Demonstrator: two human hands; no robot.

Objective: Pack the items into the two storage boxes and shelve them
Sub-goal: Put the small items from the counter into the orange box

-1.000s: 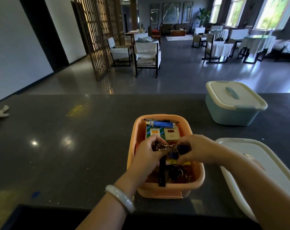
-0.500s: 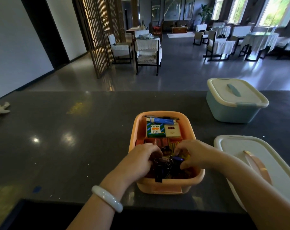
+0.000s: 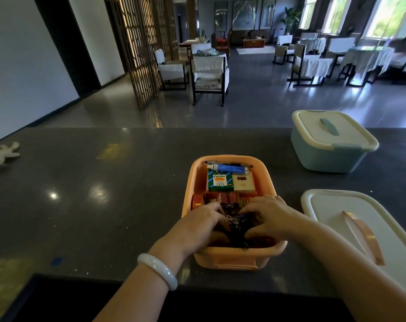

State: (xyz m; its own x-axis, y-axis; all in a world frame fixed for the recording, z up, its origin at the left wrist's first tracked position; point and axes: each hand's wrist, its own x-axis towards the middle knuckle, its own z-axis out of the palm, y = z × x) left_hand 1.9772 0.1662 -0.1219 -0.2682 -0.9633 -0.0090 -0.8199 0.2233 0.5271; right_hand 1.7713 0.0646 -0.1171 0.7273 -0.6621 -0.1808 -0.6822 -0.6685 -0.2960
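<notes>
Orange storage box (image 3: 229,256) stands uncovered on the dark worktop (image 3: 104,205) near its front edge, both hands lowered into its near end. Left hand (image 3: 197,225) and right hand (image 3: 270,217) curl their fingers round a dark bundle of keys (image 3: 235,225) with a metal clasp; the bundle is largely hidden between the hands and hard to make out. Further back in the box lie a green carton (image 3: 220,181), a cream packet (image 3: 243,183), a blue-and-white tube (image 3: 227,168) and red items too dim to identify. White lid with an orange handle (image 3: 332,212) lies flat beside the box on the right, cut off by the picture's edge. Blue storage box (image 3: 329,154), lidded, stands well apart at the far right. A small white soft toy (image 3: 2,154) lies at the far left.
</notes>
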